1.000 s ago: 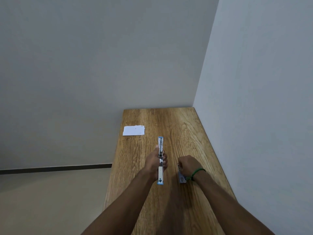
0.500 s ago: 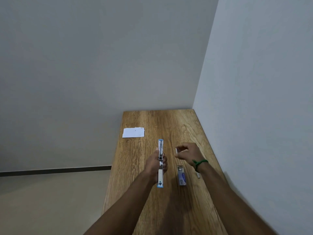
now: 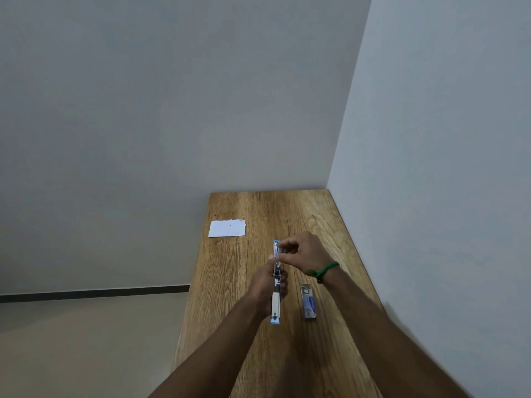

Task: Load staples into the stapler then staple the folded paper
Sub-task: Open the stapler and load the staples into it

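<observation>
A blue and silver stapler (image 3: 276, 294) lies opened flat along the wooden table (image 3: 258, 354), its two halves end to end. My left hand (image 3: 268, 285) grips its middle. My right hand (image 3: 304, 251), with a green band on the wrist, pinches a small strip of staples at the stapler's far half; the strip is too small to see clearly. The small blue staple box (image 3: 309, 302) lies open on the table to the right of the stapler. The folded white paper (image 3: 227, 228) rests flat near the table's far left edge.
The table is narrow, pushed into a corner with a wall (image 3: 445, 168) along its right side and another at the far end. Its left edge drops to a beige floor (image 3: 86, 340).
My right hand rose from the staple box, moved forward and left, and now sits over the stapler's far half. The left hand and stapler stayed in place.
</observation>
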